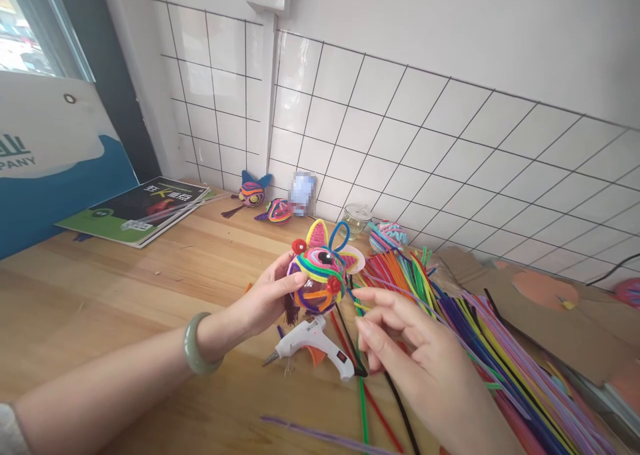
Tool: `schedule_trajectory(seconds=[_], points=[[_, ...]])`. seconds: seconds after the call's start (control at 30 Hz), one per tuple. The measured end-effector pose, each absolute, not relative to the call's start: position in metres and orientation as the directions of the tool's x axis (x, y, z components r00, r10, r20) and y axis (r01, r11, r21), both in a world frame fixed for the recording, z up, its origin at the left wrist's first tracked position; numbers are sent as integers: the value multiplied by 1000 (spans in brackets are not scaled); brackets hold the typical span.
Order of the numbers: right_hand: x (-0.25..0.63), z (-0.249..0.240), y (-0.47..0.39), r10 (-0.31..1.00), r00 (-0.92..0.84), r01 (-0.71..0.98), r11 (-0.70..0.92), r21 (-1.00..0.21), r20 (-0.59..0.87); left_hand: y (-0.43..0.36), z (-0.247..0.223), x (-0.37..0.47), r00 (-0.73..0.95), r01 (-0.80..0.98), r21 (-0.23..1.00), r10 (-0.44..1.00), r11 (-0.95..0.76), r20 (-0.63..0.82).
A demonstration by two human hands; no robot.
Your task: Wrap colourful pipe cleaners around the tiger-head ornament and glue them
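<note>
In the middle of the head view my left hand (pixel 273 285) grips a round ornament (pixel 317 275) covered in colourful pipe cleaners. It has pink-and-yellow ears, a blue loop on top, red rosettes, a black-and-white eye and a dark tassel. Part of its lower front shows a clear, unwrapped surface. Just right of it is my right hand (pixel 410 348), fingers bent and thumb apart from the index finger, with nothing visible held. A white hot glue gun (pixel 313 341) lies on the table below the ornament, its nozzle pointing left.
Bundles of pipe cleaners (pixel 480 335) spread across the right side beside cardboard (pixel 540 335). Along the tiled wall stand a cat-eared ornament (pixel 253 191), a striped ornament (pixel 279 211), a glass jar (pixel 356 220) and a blue-pink ball (pixel 387 237). Books (pixel 140 208) lie at left.
</note>
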State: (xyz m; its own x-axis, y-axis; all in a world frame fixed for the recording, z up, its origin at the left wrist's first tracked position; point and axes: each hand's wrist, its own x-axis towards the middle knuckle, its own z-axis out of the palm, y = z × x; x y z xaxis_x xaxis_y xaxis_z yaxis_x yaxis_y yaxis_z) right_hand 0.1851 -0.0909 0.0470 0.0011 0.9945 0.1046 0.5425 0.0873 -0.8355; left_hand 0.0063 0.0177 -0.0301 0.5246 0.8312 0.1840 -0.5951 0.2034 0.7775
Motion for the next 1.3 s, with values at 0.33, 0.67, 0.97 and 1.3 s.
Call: schedule_trajectory(seconds=[0.33,0.67,0.97,1.3], points=[[240,34,-55,998,57,747,-37,-664,8,28,-29,0,462,-598,791,862,132,206],[223,23,-51,950,-211,878,82,-471,-228,36,-9,-10,349,-679,734,886,16,304],[197,30,-67,901,-345,860,191,-474,-263,38,-9,-10,371,-679,732,888,60,272],[206,-32,-28,866,-300,823,23,-568,-400,39,-10,-11,390,-715,695,869,76,306]])
